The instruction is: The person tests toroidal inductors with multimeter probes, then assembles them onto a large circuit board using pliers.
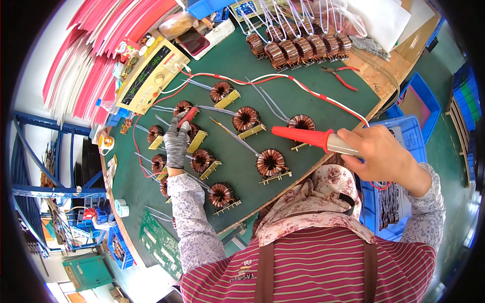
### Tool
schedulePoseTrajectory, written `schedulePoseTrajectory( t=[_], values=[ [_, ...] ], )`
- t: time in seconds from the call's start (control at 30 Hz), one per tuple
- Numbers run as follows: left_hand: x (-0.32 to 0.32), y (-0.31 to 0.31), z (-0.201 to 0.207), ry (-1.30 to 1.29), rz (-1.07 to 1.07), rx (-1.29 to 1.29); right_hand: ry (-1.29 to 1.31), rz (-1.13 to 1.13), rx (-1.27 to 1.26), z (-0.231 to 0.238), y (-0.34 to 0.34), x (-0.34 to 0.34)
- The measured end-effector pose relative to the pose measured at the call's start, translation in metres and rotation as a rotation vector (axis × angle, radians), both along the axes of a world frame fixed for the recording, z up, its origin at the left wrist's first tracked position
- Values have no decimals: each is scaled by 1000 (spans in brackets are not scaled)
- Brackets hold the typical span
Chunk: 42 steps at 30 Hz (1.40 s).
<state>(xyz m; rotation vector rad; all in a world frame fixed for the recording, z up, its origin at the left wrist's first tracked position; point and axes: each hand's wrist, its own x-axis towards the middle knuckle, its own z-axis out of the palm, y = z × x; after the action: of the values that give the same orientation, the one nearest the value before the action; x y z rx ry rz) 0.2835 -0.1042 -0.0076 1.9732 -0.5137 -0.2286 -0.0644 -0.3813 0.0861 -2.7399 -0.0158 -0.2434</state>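
My right hand (379,154) grips the pale handle of a test clip with a red tapered sleeve (303,135), which points left over a copper-wound toroid coil (302,123). At the left, my left hand (177,145), in a grey striped glove, closes its fingers on a smaller red sleeved piece (189,115), perhaps a second clip. That piece lies against a coil (183,107), partly covered by the hand. Several more coils stand around on yellowish boards with grey leads, such as the coil (246,118) between my hands and the coil (270,162) nearer me.
A yellow bench meter (146,76) with red and white wires stands at the back left. Several coils (303,49) are grouped at the back, near red-handled pliers (343,78). A phone (193,41) lies far left. A blue crate (404,131) stands right; a green circuit board (159,245) lies front left.
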Motion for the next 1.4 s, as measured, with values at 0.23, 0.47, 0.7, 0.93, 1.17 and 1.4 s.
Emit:
schedulePoseTrajectory(
  t=[0.23,0.47,0.7,0.93,1.17,1.4],
  values=[
    [5,1,-4,-2,2,16,-6,21,18,-6,-3,3],
    [9,3,-7,37,-16,-24,-38,30,10,-8,-6,4],
    [10,3,-8,55,-22,-34,-24,26,-3,-8,-5,4],
    [8,1,-8,-2,-16,2,-40,26,-18,-7,-2,1],
    [8,-2,-6,8,-7,24,-51,21,-26,-6,-3,-2],
    [10,0,-8,-1,-11,24,-52,19,-31,-5,-2,-3]
  ],
)
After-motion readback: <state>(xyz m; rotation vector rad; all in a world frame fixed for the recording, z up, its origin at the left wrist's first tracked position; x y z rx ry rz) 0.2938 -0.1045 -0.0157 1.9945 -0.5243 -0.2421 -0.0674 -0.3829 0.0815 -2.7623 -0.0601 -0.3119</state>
